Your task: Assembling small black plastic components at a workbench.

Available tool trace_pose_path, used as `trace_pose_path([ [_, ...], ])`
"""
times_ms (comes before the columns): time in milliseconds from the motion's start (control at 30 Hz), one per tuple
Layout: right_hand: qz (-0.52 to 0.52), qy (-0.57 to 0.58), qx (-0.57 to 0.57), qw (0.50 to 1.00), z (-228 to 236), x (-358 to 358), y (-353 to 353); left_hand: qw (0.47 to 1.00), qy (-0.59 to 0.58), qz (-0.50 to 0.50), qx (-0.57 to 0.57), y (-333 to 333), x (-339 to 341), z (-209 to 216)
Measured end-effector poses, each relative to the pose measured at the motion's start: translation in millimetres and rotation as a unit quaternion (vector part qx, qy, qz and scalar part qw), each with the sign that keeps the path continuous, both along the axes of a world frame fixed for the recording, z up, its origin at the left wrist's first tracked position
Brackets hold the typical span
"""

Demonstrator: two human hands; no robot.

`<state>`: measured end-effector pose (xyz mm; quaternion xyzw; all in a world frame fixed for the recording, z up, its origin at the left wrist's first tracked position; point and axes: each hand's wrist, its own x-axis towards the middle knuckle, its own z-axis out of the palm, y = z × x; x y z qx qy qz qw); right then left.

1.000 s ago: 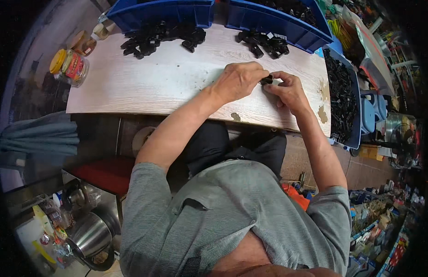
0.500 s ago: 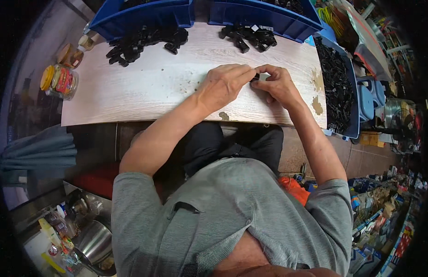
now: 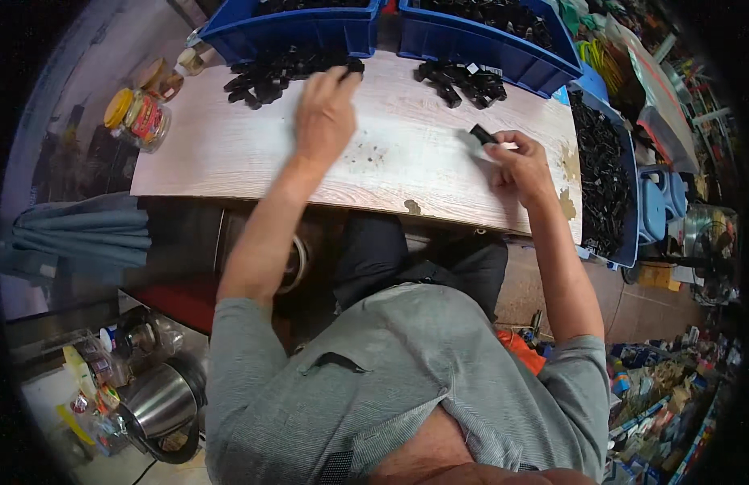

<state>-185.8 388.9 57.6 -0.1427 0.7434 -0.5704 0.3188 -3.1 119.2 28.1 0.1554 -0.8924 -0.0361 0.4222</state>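
Between the thumb and fingers of my right hand (image 3: 521, 166) is a small black plastic part (image 3: 483, 134), held above the right half of the pale wood-grain table (image 3: 245, 166). My left hand (image 3: 326, 117), a little blurred, reaches to the near right side of a pile of black plastic parts (image 3: 265, 79). Its fingers look stretched out and apart, and nothing shows in them; the tips overlap the pile's edge. A smaller pile of similar black parts (image 3: 463, 83) lies at the back, right of centre.
Two blue bins (image 3: 297, 36) (image 3: 487, 50) of black parts stand along the table's far edge. Another blue bin (image 3: 629, 242) full of black parts is at the right side. A yellow-lidded jar (image 3: 144, 121) sits at the left edge. Small debris (image 3: 366, 153) dots the table.
My hands were together at the black part; my left hand has let go and moved left to the left pile. My right hand keeps the part. The view has shifted slightly.
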Motion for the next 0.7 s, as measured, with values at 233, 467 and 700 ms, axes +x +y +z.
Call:
trace_pose_path([
  [233, -0.268, 0.036, -0.111, 0.956, 2, -77, 45, 0.995, -0.098, -0.013, -0.003, -37, 23, -15],
  [467, -0.158, 0.090, 0.034, 0.983, 17, -51, 8, 0.991, -0.127, 0.006, 0.027, -43, 19, -5],
  [700, -0.129, 0.051, 0.012, 0.990, 1, -49, -42, 0.978, -0.184, 0.048, 0.082, -37, 10, -3],
])
